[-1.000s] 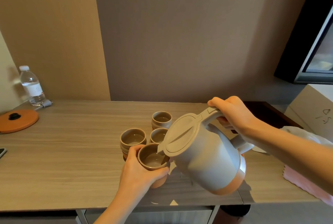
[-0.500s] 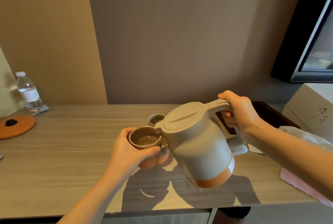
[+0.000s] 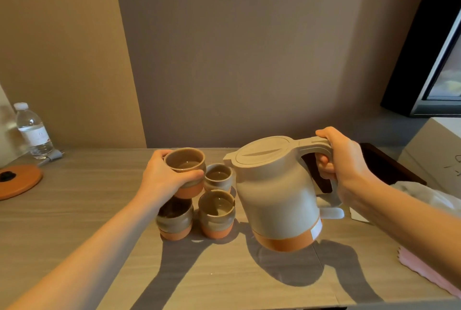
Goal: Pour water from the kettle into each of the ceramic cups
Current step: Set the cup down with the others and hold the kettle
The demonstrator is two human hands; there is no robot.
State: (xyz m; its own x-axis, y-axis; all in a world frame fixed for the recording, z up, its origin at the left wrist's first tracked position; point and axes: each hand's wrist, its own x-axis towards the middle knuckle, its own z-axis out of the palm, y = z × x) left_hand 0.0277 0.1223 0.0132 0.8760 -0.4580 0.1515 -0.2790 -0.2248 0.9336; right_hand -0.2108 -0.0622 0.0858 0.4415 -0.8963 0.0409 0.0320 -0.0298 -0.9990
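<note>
My right hand (image 3: 344, 160) grips the handle of the grey kettle (image 3: 277, 192), which has an orange base and a closed lid; it hangs nearly upright just above the table, right of the cups. My left hand (image 3: 162, 177) holds a brown ceramic cup (image 3: 185, 167) with water in it, lifted above another cup (image 3: 175, 219) that stands in its shadow. Two more cups stand beside them: a near one (image 3: 216, 213) and a far one (image 3: 218, 177), both showing water.
The wooden table (image 3: 87, 209) runs to a wall behind. A water bottle (image 3: 33, 131) and an orange round kettle base (image 3: 17, 181) sit at far left. A dark tray (image 3: 389, 167), white cloth (image 3: 424, 197), pink cloth (image 3: 429, 272) and a box (image 3: 439, 145) lie right.
The kettle has tipped back from pouring to nearly upright and moved right. My left hand has carried the filled cup up and away, over the back-left cup.
</note>
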